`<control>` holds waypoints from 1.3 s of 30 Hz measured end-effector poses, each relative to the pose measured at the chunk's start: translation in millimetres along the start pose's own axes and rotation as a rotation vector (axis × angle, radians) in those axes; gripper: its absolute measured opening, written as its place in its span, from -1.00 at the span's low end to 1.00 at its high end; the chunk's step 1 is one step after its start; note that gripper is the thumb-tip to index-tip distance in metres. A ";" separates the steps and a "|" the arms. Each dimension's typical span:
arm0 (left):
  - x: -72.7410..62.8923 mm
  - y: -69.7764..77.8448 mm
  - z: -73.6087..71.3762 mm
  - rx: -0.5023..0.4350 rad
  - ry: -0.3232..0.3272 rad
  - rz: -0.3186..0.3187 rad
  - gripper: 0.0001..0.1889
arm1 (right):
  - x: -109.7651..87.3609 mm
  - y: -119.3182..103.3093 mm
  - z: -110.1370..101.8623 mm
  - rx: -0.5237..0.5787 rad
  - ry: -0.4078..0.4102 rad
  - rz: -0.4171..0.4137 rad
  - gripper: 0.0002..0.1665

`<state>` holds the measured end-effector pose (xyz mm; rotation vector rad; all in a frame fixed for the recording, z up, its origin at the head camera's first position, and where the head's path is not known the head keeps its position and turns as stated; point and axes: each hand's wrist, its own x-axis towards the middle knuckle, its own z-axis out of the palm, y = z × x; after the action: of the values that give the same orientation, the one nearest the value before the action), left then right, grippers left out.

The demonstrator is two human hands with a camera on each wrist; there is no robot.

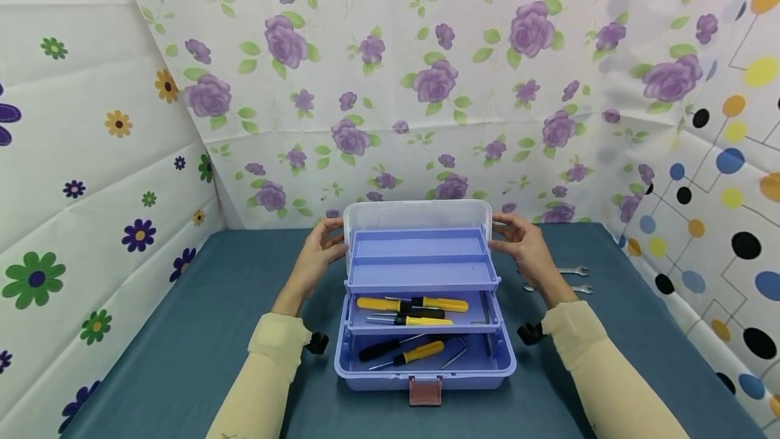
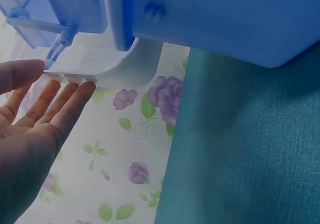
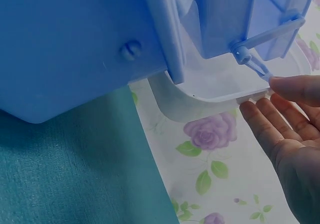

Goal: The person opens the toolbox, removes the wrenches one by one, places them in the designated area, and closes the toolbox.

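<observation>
A blue-purple toolbox [image 1: 426, 382] stands with its translucent white lid [image 1: 418, 214] raised and its trays spread in steps. At the lid's left edge, my left hand [image 1: 317, 249] pinches the rim, thumb [image 2: 22, 74] on one side and fingers on the other. My right hand [image 1: 525, 249] grips the opposite edge the same way, its thumb [image 3: 295, 88] beside a tray's hinge arm. Yellow-and-black screwdrivers [image 1: 447, 304] lie in the middle tray. More lie in the bottom compartment, among them a yellow-handled screwdriver [image 1: 423, 351] near a hex key [image 1: 454, 356]. The top tray [image 1: 423, 269] holds nothing visible.
Wrenches [image 1: 581, 289] lie on the teal tablecloth [image 1: 183, 330] right of the toolbox, partly hidden by the right forearm. A pinkish-brown latch [image 1: 425, 391] hangs down at the box's front. Flowered cloth [image 1: 390, 87] rises behind the table, with patterned sheets at both sides.
</observation>
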<state>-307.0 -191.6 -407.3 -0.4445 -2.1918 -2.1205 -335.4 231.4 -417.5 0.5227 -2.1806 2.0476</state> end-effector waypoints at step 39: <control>-11.4 9.0 9.1 0.028 0.080 0.075 -0.51 | -13.8 -14.2 3.3 0.121 -0.022 -0.155 -0.54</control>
<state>-292.5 -184.3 -401.8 -0.4250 -2.1242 -2.0304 -317.4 230.1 -408.6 0.7071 -1.9672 2.1086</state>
